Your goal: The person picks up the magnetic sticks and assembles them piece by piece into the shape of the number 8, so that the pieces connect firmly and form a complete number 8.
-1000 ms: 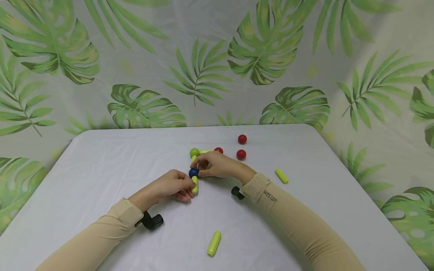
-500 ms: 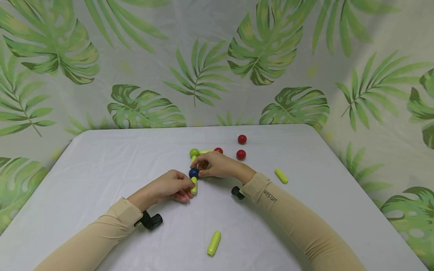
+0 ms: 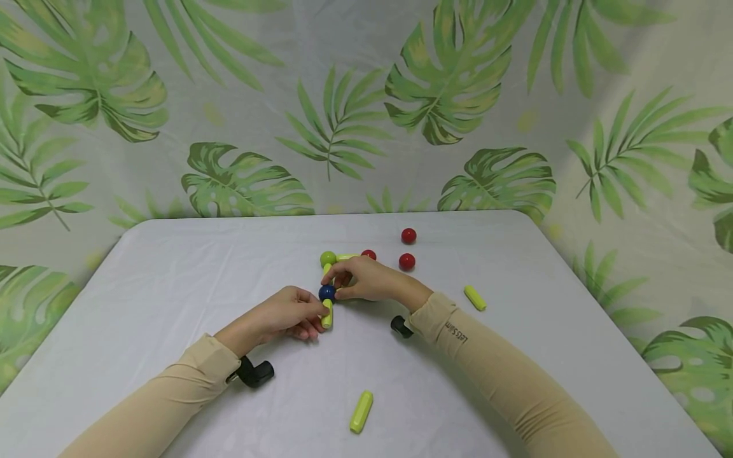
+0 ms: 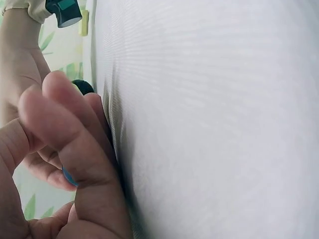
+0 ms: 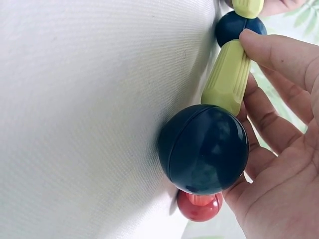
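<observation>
In the head view my left hand (image 3: 288, 313) pinches a yellow-green rod (image 3: 327, 314) between thumb and fingers; the rod's far end meets a blue ball (image 3: 327, 292). My right hand (image 3: 366, 277) grips that blue ball, its thumb lying where the ball meets another rod. The right wrist view has this second rod (image 5: 226, 77) running to a larger-looking dark blue ball (image 5: 204, 149), which the hand hides in the head view. Behind the hands, a green ball (image 3: 328, 259) joins further rods and a red ball (image 3: 368, 255). Left-hand fingers cover the work in the left wrist view.
Two loose red balls, one farther (image 3: 409, 236) and one nearer red ball (image 3: 407, 261), lie behind my right hand. One loose rod (image 3: 474, 298) rests to the right, another loose rod (image 3: 361, 411) near the front. White cloth covers the table (image 3: 189, 273).
The near end of the rod in my left hand has swung slightly left, and the lower fingers of that hand have drawn in a little. My right hand stays in place.
</observation>
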Demonstrator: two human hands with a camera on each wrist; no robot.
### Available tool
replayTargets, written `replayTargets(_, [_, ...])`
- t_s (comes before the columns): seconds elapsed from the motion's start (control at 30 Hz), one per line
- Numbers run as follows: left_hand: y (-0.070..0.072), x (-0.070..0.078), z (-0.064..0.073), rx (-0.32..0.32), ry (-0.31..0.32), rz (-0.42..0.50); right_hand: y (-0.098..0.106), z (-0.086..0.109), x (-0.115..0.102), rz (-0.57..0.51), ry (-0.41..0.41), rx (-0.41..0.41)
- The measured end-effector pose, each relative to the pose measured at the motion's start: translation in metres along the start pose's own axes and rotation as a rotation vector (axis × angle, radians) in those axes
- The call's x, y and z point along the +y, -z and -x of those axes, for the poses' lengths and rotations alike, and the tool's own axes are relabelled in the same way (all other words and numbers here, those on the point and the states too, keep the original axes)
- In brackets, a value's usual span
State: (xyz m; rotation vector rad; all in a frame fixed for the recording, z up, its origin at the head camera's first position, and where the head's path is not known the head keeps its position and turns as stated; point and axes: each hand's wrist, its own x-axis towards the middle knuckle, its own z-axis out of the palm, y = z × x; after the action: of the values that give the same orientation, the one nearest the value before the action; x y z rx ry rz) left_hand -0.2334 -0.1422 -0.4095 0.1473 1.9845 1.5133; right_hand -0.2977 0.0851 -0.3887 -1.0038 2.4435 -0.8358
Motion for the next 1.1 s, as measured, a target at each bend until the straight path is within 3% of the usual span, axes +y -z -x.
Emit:
replayTargets(0.23, [0.004,0.000,0.001,0.069,-0.023,-0.030,0.001,0.001,-0.002,0.003,-0.008,0.004])
replayTargets(0.47, [0.009,0.002,0.000,0.189,-0.093,-0.232,0.008,0.005,-0.002,0.012,-0.021,0.016])
replayTargets(0.57, [0.012,0.005,-0.001,0.211,-0.106,-0.292,0.013,0.007,0.000,0.022,-0.043,0.035])
replayTargets(0.83, [0.021,0.009,-0.006,0.166,-0.145,-0.371,0.028,0.019,0.011,0.039,-0.052,0.073])
replayTargets(1.1, [0.028,0.007,-0.012,0.062,-0.185,-0.338,0.043,0.036,0.026,0.032,-0.091,0.123])
